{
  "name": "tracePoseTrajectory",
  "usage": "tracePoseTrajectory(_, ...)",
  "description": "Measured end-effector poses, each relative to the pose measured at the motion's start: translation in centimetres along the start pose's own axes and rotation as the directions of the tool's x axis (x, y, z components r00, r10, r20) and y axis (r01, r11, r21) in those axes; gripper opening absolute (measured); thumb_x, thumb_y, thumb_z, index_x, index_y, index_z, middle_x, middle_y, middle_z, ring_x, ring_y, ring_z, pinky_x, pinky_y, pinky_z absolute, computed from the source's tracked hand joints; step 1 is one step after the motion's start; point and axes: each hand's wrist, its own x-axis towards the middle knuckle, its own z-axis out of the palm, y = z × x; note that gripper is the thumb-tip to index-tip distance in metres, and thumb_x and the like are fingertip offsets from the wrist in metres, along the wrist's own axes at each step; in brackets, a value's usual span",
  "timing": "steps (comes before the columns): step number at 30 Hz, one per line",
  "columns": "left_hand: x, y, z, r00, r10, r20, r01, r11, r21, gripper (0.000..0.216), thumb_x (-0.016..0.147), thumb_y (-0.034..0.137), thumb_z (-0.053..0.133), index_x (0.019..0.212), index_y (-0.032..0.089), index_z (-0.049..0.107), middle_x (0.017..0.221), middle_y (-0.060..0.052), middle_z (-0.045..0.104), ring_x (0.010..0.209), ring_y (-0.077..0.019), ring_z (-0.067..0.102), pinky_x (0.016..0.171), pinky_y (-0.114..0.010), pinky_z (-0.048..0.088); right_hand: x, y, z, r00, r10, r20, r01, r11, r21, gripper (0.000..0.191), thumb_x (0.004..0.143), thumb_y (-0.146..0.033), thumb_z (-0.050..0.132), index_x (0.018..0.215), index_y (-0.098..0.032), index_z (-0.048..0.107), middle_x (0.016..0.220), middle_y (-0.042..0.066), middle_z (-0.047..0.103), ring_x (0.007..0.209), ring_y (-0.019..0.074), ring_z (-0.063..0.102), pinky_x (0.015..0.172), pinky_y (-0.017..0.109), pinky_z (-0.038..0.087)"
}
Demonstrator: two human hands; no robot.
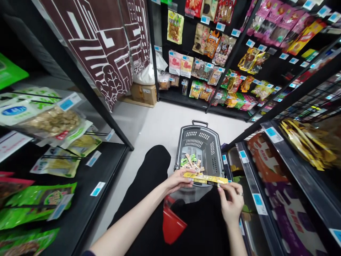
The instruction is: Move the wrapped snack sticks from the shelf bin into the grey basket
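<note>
A long, thin yellow snack packet [209, 177] is stretched level between my two hands, above the near end of a grey shopping basket [179, 142]. My left hand [179, 180] pinches its left end, fingers closed. At the other end, my right hand [232, 198], with a ring on one finger, grips between thumb and fingers. Inside the basket lie several small stick-shaped packets [189, 160], tan and green. The print on the yellow packet is too small to read.
Shelves with hanging snack bags [54, 121] flank me at left, and price-tagged shelves [258, 199] at right. A wall rack of snacks [205, 71] stands ahead, with a cardboard box [144, 94] beside it. Something red [172, 222] is at my lap.
</note>
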Motion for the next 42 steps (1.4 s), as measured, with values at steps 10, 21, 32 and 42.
tracePoseTrajectory(10, 0.7, -0.7, 0.3, 0.993, 0.091, -0.073, -0.074, 0.975, 0.208, 0.049, 0.048, 0.027, 0.083, 0.092, 0.010, 0.067, 0.063, -0.004, 0.070, 0.062, -0.0202, 0.068, 0.066, -0.035, 0.055, -1.8, 5.2, 0.8, 0.663, 0.611, 0.432, -0.743, 0.468, 0.479, 0.034, 0.064, -0.029, 0.076, 0.095, -0.018, 0.069, 0.093, 0.005, 0.070, 0.077, 0.0196, 0.066, 0.069, 0.035, 0.057)
tracePoseTrajectory(21, 1.0, -0.9, 0.1, 0.958, 0.229, -0.172, -0.143, 0.903, 0.405, 0.027, 0.055, 0.030, 0.078, 0.074, 0.012, 0.074, 0.077, -0.005, 0.072, 0.072, -0.0198, 0.066, 0.069, -0.030, 0.054, -3.6, 7.3, 2.2, 0.686, 0.637, 0.352, -0.717, 0.509, 0.477, 0.018, 0.058, -0.028, 0.079, 0.070, -0.016, 0.071, 0.067, 0.002, 0.070, 0.056, 0.0164, 0.064, 0.057, 0.030, 0.056)
tracePoseTrajectory(32, 1.3, -1.4, 0.5, 0.973, 0.147, -0.181, -0.071, 0.927, 0.369, 0.041, 0.052, 0.041, 0.078, 0.077, 0.009, 0.071, 0.071, -0.004, 0.069, 0.056, -0.0185, 0.066, 0.058, -0.034, 0.057, -3.4, 7.2, 2.1, 0.676, 0.613, 0.409, -0.730, 0.481, 0.486, 0.019, 0.061, -0.029, 0.077, 0.071, -0.018, 0.066, 0.062, -0.003, 0.063, 0.050, 0.0118, 0.058, 0.054, 0.025, 0.050)
tracePoseTrajectory(42, 1.5, -1.5, 0.2, 0.984, 0.001, -0.181, 0.059, 0.943, 0.328, 0.035, 0.049, 0.030, 0.081, 0.074, 0.010, 0.068, 0.063, -0.002, 0.069, 0.056, -0.0200, 0.067, 0.056, -0.034, 0.057, -3.3, 7.0, 2.1, 0.662, 0.629, 0.408, -0.742, 0.470, 0.479, 0.022, 0.061, -0.034, 0.076, 0.065, -0.018, 0.062, 0.056, -0.003, 0.061, 0.047, 0.0125, 0.056, 0.050, 0.025, 0.046)
